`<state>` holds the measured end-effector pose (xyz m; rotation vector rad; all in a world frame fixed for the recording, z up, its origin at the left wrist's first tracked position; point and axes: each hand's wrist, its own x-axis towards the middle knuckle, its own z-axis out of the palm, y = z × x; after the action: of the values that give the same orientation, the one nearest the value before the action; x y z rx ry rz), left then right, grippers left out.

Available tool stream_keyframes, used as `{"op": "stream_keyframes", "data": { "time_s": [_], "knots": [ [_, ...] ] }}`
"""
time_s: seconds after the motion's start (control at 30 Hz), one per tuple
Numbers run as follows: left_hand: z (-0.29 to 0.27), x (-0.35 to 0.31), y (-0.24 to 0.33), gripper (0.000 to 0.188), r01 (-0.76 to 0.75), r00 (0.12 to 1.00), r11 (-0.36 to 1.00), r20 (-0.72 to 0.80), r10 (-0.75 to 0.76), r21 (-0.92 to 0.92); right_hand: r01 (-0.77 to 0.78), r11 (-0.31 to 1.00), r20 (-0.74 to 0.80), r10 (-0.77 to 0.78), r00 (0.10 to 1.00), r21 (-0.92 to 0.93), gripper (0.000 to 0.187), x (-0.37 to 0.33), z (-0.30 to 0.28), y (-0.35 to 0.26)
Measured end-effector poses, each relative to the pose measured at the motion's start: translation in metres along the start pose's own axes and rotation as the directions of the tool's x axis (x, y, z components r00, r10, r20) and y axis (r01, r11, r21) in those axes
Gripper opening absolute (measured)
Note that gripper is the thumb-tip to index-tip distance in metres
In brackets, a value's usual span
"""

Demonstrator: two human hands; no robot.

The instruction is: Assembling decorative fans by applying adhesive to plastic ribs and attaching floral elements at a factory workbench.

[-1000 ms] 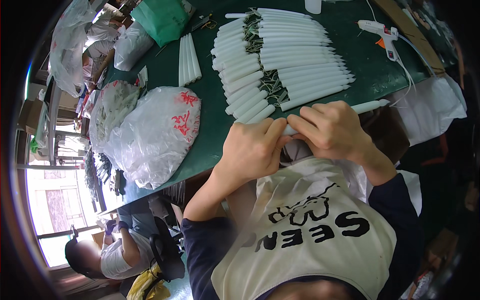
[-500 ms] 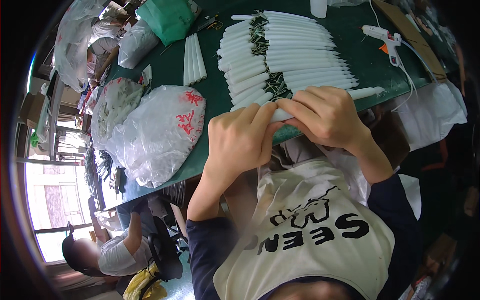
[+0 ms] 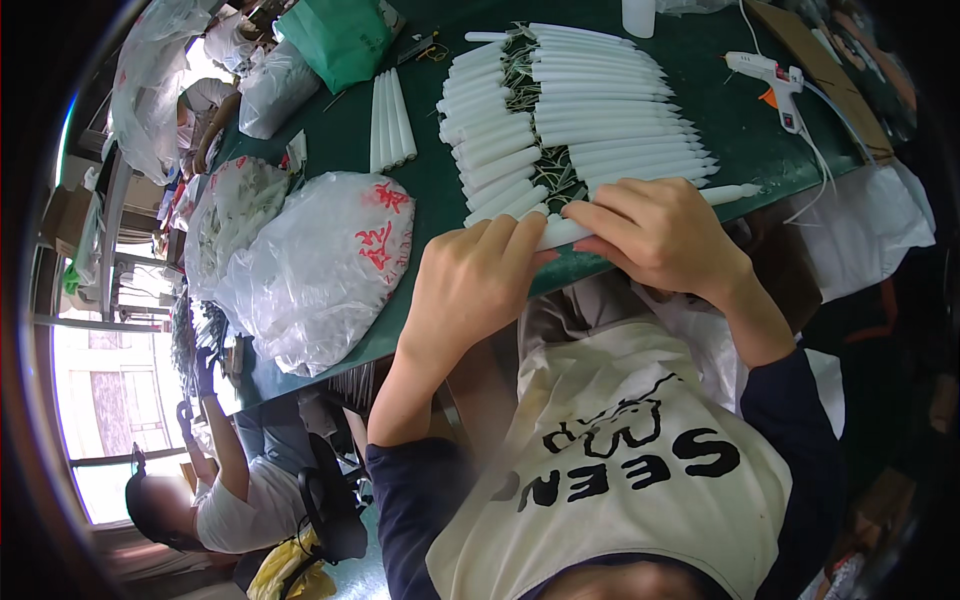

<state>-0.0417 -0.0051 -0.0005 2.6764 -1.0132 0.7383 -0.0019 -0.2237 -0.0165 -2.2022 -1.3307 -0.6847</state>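
Observation:
A white taper candle (image 3: 564,233) lies across the table's near edge, its pointed end showing past my right hand. My left hand (image 3: 470,275) is closed around its left part, fingers curled over the top. My right hand (image 3: 650,235) grips it farther right, thumb below and fingers on top. A bare stretch of candle shows between the two hands. Just beyond them lies a long row of similar white candles (image 3: 600,92), side by side, with thin green sprigs (image 3: 520,80) around their middles. The part under my fingers is hidden.
Several loose white sticks (image 3: 392,125) lie left of the row. Nearer left is a clear plastic bag (image 3: 300,270); behind stands a green bag (image 3: 335,40). A white glue gun (image 3: 775,80) with its cord lies at right. A co-worker (image 3: 240,500) sits at lower left.
My hands have drawn slightly apart along the candle, showing more of it between them; the left hand is a little lower. The co-worker's arms have reached up toward the table.

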Motion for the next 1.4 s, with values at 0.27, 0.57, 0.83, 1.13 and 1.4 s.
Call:
{"op": "stream_keyframes", "data": {
  "time_s": [0.27, 0.57, 0.83, 1.13, 1.4],
  "knots": [
    [0.001, -0.004, 0.015, 0.022, -0.100, 0.995, 0.992, -0.027, 0.098, -0.081, 0.034, 0.998, 0.040, -0.032, 0.999, -0.048, 0.029, -0.005, -0.014, -0.021],
    [-0.005, -0.004, 0.020, 0.018, -0.072, 0.996, 0.996, -0.054, 0.069, -0.051, 0.045, 0.999, 0.050, -0.044, 0.998, -0.019, 0.028, -0.001, -0.017, -0.022],
    [-0.002, 0.002, 0.008, 0.017, -0.063, 0.974, 0.976, -0.199, 0.105, 0.208, 0.071, 0.991, -0.050, -0.077, 0.996, -0.116, 0.032, 0.007, -0.012, -0.012],
    [-0.002, -0.002, 0.006, 0.026, -0.045, 0.992, 0.996, -0.116, 0.053, 0.074, 0.020, 1.000, -0.141, -0.022, 0.990, -0.019, 0.031, 0.002, -0.004, -0.001],
    [-0.002, -0.007, 0.007, 0.027, 0.007, 1.000, 0.996, 0.012, -0.006, -0.087, 0.022, 0.998, 0.069, -0.019, 0.997, -0.052, 0.028, -0.002, -0.005, -0.001]
  ]
}}
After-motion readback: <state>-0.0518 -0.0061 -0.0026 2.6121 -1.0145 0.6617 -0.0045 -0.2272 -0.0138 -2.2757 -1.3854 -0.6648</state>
